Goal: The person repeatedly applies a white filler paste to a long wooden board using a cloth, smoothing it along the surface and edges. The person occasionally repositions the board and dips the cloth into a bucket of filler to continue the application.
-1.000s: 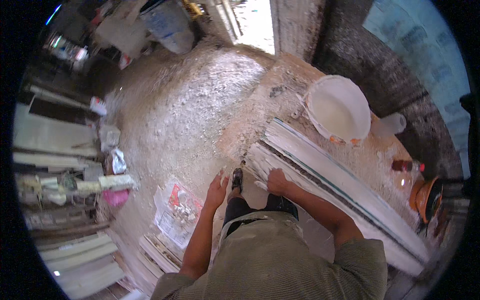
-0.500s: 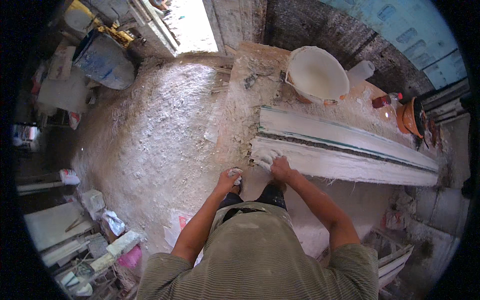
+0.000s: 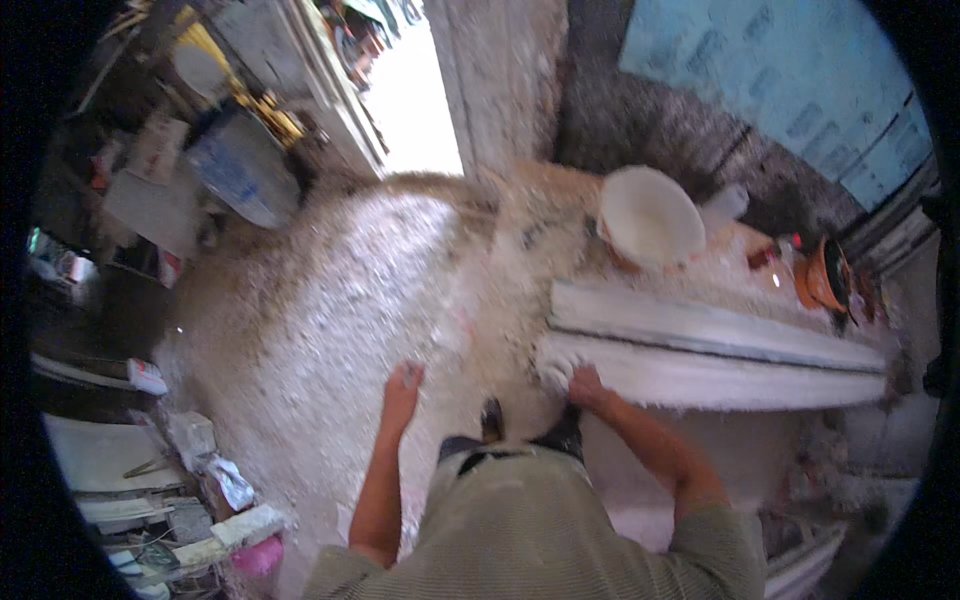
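Note:
On the right lies a long white plaster moulding (image 3: 690, 375) with a dark groove along its length. My right hand (image 3: 588, 388) is at its near left end, closed on a clump of white, strand-like fibre (image 3: 558, 370) that looks coated in plaster. The clump rests against the end of the moulding. My left hand (image 3: 404, 382) is out to the left over the floor, apart from the moulding. Its fingers look closed around a small pale bit, but motion blur hides what it is.
Behind the moulding, a white basin (image 3: 652, 218) stands on the bench (image 3: 520, 230), with a translucent bottle (image 3: 728, 203) and an orange bucket (image 3: 822, 275) farther right. Rough, white-dusted floor (image 3: 340, 300) spreads left. A blue-marked barrel (image 3: 245, 170) and piled boards (image 3: 110, 450) line the left side.
My left hand has swung left, away from my right hand and the moulding. My right hand stays at the moulding's end. The whole view has shifted, showing more of the doorway.

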Tool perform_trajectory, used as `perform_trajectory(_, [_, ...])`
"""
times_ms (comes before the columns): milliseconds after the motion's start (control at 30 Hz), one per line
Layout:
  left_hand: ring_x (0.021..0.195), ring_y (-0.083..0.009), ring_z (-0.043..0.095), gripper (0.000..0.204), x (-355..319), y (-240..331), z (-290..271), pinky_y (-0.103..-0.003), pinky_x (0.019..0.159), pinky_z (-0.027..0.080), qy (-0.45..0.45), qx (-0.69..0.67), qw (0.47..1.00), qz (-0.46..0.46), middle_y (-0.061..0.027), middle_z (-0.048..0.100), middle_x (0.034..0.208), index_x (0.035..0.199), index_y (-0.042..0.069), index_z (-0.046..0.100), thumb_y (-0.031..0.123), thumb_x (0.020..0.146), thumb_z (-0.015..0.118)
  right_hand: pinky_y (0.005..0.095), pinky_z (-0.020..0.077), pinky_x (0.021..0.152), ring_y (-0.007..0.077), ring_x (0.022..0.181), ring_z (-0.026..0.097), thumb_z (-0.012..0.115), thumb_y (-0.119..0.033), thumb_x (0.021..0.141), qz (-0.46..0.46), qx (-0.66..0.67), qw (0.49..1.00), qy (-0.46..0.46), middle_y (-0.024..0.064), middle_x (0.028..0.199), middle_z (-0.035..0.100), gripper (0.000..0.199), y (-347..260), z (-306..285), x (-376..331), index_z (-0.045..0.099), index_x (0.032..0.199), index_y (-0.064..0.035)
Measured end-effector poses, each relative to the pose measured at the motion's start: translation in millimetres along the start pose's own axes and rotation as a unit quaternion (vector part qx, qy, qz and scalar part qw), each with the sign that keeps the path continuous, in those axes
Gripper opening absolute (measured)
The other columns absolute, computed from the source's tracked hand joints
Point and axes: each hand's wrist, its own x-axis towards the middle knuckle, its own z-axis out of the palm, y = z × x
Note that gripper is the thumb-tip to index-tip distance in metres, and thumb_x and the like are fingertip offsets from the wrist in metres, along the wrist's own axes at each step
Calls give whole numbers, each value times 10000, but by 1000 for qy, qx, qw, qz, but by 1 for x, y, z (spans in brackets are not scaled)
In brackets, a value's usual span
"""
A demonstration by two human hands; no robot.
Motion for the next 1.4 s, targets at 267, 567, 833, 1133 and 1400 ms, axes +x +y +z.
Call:
perform_trajectory(267, [936,-329,667,449,7,49,-3,-381,809,524,-26,42,979,196,-222,682,1092,1171,-22,644,370,952,638,480,557,814,409,985,646,622,-99,838,71,223,971,36,180,1273,565,450,-14,-21,110,565,1276,-188])
perform_trajectory(567, [907,-382,655,335,34,80,-6,-427,779,510,-81,71,954,280,-221,676,1039,1069,-14,674,296,942,666,424,540,903,387,1112,596,704,-88,746,124,30,975,182,187,1342,535,540,-19,-57,48,587,1273,-72])
perform_trajectory(833, [861,-266,643,327,7,182,70,-363,805,495,-300,-1,896,326,-165,676,934,1068,-13,668,293,952,665,303,506,856,119,993,604,708,-236,925,285,565,762,138,75,1224,656,591,-67,-156,55,479,1457,-121])
perform_trajectory(1133, [1239,-306,516,463,41,160,161,-392,1063,386,-413,20,860,300,-225,553,1325,1258,14,597,386,982,591,321,503,865,197,931,653,724,-229,884,520,430,700,235,86,1010,717,250,13,-142,-107,735,1056,-48])
perform_trajectory(1400, [1423,-407,336,537,50,88,213,-502,1189,245,-375,347,638,576,-174,342,1565,1445,50,449,374,1017,456,506,522,848,456,980,640,675,-308,865,636,76,751,161,287,1010,663,361,17,-84,-123,686,978,35])
